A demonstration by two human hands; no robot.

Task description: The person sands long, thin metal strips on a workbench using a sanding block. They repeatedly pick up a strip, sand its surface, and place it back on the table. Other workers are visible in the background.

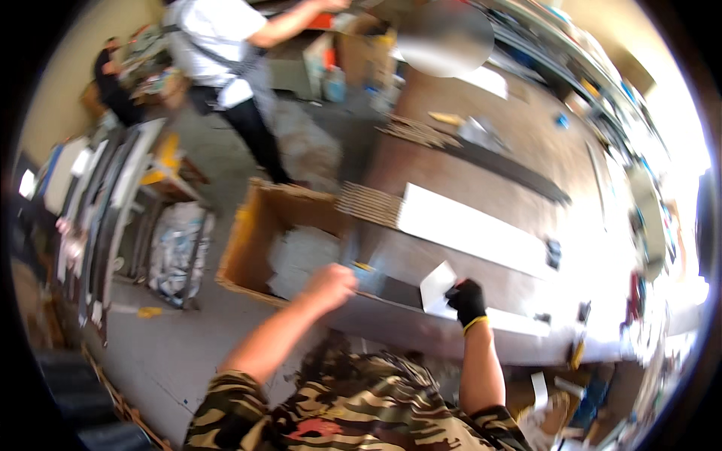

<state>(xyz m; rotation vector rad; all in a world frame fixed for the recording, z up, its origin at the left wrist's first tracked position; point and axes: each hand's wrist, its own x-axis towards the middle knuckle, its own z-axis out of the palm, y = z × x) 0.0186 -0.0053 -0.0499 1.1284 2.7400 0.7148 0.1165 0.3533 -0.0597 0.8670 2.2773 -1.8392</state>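
White and smooth, the card (436, 289) stood tilted at the near edge of the counter (421, 161), gripped along its right side by the gloved fingers of my right hand (467, 299). My bare left hand (333, 286) was beside the box (244, 248), its fingers curled; whether they pinched the clear film (368, 278) just beside them or nothing, I could not tell.

With only one side of the card held, I judged it could twist or bend if pushed, and a slick glove might let it slide over the edge to the floor. The film looked light enough to snag on my left fingers and be dragged into the box. I also distrusted the strips (370, 204), whose end reached the box's rim: a knock from my left arm could spill some in. The long sheet (474, 229), lying behind the card, risked a scuff.
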